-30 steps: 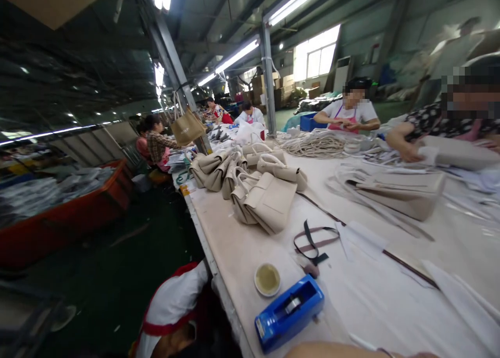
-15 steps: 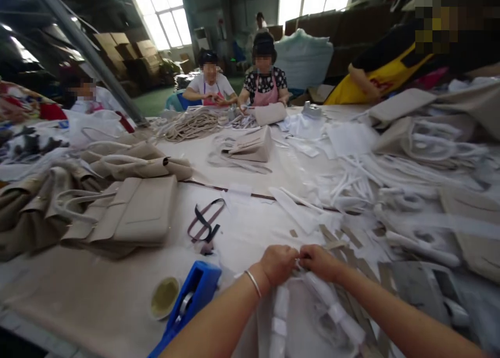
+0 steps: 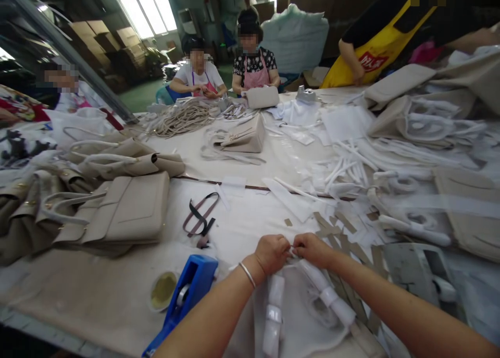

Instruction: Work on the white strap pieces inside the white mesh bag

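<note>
My left hand (image 3: 271, 254) and my right hand (image 3: 314, 249) meet at the near middle of the table, both closed in a pinch on the white wrapped handle (image 3: 326, 293) of a pale bag (image 3: 300, 316) lying under my forearms. A second wrapped strip (image 3: 272, 311) lies below my left wrist, which wears a thin bangle. A blue tape dispenser (image 3: 187, 295) stands just left of my left forearm.
Beige handbags (image 3: 121, 212) are stacked at the left, another bag (image 3: 244, 136) lies mid-table. A round tin (image 3: 163, 291), a dark strap (image 3: 201, 220), white paper wrappings (image 3: 351, 160) and cord (image 3: 183, 119) lie about. Several people work at the far end.
The view has swung from the left down the table onto my hands, which now pinch the wrapped handle; in the last half second they barely moved.
</note>
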A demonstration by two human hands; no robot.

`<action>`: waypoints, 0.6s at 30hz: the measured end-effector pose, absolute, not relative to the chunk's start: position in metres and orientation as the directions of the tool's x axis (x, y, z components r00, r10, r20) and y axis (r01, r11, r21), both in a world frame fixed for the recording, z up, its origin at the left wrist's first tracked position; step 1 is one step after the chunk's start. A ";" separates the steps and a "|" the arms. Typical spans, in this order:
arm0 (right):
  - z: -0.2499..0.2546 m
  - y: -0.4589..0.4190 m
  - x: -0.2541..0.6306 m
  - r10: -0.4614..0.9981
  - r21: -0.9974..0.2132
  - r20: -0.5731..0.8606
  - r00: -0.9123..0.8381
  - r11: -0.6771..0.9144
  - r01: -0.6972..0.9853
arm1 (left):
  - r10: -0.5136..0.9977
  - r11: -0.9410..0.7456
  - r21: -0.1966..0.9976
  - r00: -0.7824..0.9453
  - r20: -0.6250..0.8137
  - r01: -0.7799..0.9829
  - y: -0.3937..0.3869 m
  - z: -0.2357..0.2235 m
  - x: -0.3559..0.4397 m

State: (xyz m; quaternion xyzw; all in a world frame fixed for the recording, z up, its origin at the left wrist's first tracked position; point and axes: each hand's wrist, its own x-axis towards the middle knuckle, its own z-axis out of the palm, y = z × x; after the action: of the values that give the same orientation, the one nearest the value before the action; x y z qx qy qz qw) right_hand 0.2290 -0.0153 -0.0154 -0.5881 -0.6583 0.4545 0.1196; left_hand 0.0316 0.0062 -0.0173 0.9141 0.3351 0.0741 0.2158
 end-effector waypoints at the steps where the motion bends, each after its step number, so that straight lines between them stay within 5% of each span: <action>1: -0.016 -0.016 0.229 0.886 -0.742 -0.368 -0.282 -0.097 0.663 | 0.649 -0.679 0.445 0.761 -0.009 0.584 0.006 -0.018 0.031; 18: -0.006 -0.003 0.234 0.842 -0.790 -0.413 -0.347 -0.141 0.597 | 0.546 -0.816 0.289 0.832 0.100 0.501 0.002 -0.015 0.026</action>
State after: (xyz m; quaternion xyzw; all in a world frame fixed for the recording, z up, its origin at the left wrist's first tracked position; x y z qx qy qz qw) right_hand 0.2336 -0.0029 -0.0060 -0.5583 -0.6441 0.5087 0.1207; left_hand 0.0255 0.0023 -0.0154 0.9487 0.2757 0.0895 0.1261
